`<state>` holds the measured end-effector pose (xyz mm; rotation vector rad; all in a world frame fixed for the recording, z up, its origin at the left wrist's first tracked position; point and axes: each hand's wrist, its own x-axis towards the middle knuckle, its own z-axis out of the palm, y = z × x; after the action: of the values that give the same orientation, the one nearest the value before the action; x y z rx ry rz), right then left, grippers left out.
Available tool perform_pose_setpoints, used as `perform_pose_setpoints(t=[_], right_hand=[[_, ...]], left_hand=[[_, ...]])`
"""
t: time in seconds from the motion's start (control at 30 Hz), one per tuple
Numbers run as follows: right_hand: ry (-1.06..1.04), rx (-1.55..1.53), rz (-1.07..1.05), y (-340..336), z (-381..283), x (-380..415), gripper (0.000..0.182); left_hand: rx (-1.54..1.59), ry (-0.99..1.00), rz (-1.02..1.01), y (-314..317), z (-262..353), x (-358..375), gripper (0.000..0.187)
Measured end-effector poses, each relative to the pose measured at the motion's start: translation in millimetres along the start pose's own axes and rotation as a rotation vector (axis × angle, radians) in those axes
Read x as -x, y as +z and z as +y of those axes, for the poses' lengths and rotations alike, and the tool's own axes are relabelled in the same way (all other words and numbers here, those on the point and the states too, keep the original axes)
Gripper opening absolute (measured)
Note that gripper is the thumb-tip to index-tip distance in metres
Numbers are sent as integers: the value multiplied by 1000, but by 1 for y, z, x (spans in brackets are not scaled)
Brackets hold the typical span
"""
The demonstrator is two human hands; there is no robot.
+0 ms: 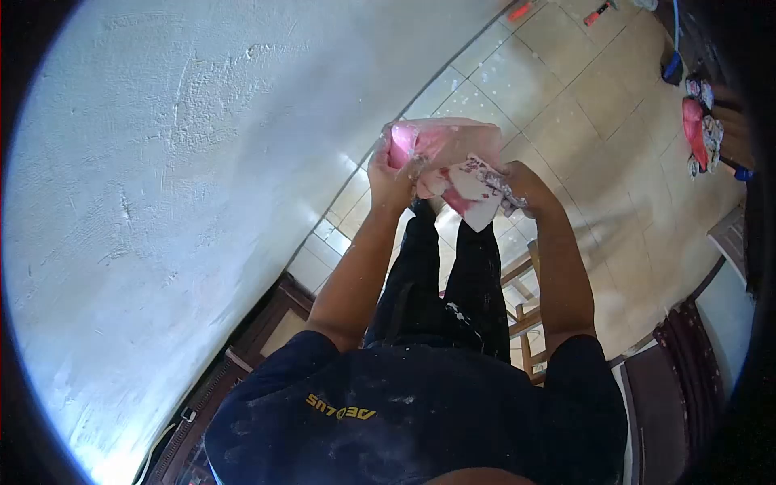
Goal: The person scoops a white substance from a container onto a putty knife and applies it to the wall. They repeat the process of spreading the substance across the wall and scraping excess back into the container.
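Observation:
In front of my legs, my left hand (392,178) is closed around the left end of a translucent pink plastic container (457,133), thumb on the near side. The container has whitish smears and is tilted. My right hand (524,190) grips a crumpled white cloth (478,194) with pink and dark patches, held against the near side of the container. A corner of the cloth hangs down towards my legs. The fingertips of my right hand are partly hidden by the cloth folds.
A rough whitish wall (178,162) runs along the left. White spots mark the tiled floor (582,121). A wooden ladder-like frame (525,323) stands by my right leg. Two red-handled tools lie far off, one a red-and-black tool (596,14). Dark wooden furniture (275,319) is at lower left.

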<state>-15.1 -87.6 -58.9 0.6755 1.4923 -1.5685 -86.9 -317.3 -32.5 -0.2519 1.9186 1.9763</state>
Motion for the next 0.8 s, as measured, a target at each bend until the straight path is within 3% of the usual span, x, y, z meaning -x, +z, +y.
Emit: perform_pose_setpoints(t=[0.1,0.17,0.23,0.3,0.4,0.5,0.53,0.63,0.67,0.77,0.8], right_hand=[[4,-140,-69,6,9,-2,31],[-67,-317,-115,14,20,5,30],[-1,-760,-27,18,22,10,30],[-118,-793,-86,16,28,13,28],[-346,-838,-263,11,28,14,21],[-441,-852,-111,22,30,8,29],[-400,-1025,-121,24,27,9,23],[-300,-1029,-163,25,25,3,21],[-202,-1077,-351,18,25,2,17],[-202,-994,-449,16,28,12,17],[-170,-836,-218,22,24,18,17]], left_hand=[[-79,-32,11,-7,0,0,56],[153,-61,30,-12,0,0,54],[245,-4,-6,-17,2,-1,50],[331,-75,86,-22,2,3,47],[367,-124,50,-34,-3,1,46],[273,-101,60,-47,-18,-2,51],[296,-96,69,-50,-20,-2,50],[337,-101,79,-46,-14,-1,49],[343,-108,81,-45,-13,-3,48],[347,-107,82,-40,-10,-5,48],[343,-106,88,-39,-9,-5,48]])
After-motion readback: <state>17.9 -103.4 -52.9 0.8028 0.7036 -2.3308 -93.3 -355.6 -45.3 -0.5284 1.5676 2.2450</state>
